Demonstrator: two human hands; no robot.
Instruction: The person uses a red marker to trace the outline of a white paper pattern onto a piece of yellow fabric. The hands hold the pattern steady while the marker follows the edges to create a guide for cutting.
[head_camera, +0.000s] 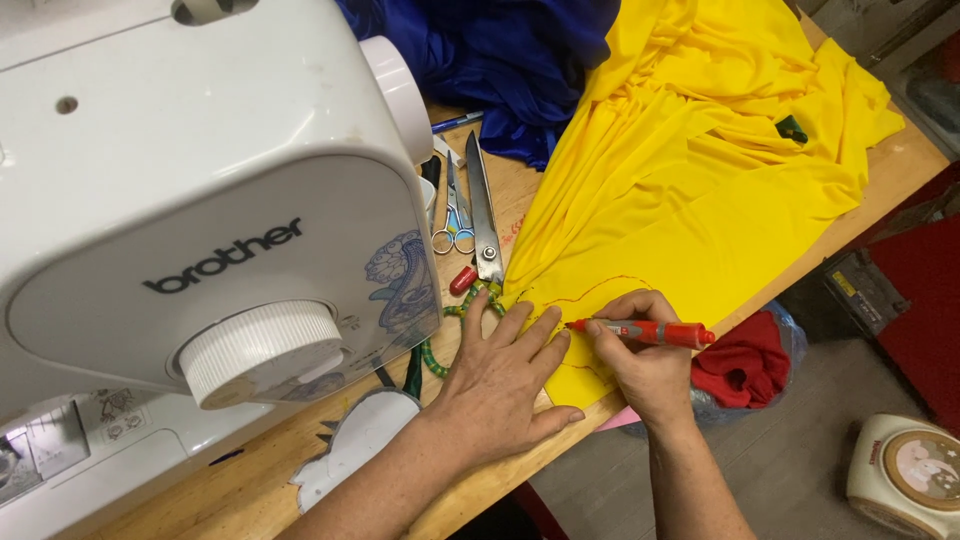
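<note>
L hand (498, 375) spread flat on yellow fabric (680, 190); R hand (645, 365) pinching red marker (645, 331) (tip on fabric).

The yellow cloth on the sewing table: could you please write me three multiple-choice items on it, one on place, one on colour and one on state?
1. Where does the left hand rest?
A. on the sewing machine's dial
B. flat on the yellow cloth's near corner
C. on the big scissors

2. What colour is the marker in the right hand?
A. red
B. green
C. black

3. How does the marker stand?
A. capped, lying on the table
B. tucked under the blue cloth
C. held with its tip on the yellow cloth

Answers: 1 B, the palm and fingers lie spread on the cloth; 2 A, its body is red; 3 C, the tip meets the cloth by a drawn red line.
</note>
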